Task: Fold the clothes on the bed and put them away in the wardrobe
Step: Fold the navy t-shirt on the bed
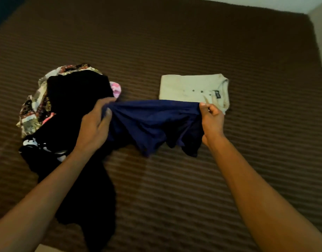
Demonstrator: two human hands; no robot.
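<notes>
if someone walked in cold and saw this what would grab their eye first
First, the navy blue garment stretched in mid-air between the left hand and the right hand, each gripping an upper edge, above the brown striped bedspread. Next, the cream buttoned shirt, already folded flat just beyond the right hand. On the left lies an unfolded heap: a black garment over a patterned one.

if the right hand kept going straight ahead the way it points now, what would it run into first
Most likely the folded cream shirt: the right hand, gripping the navy garment, points up and away across the bed, and the shirt's near edge lies just beyond its knuckles. Height above the bed is unclear, so it might pass over it.
</notes>
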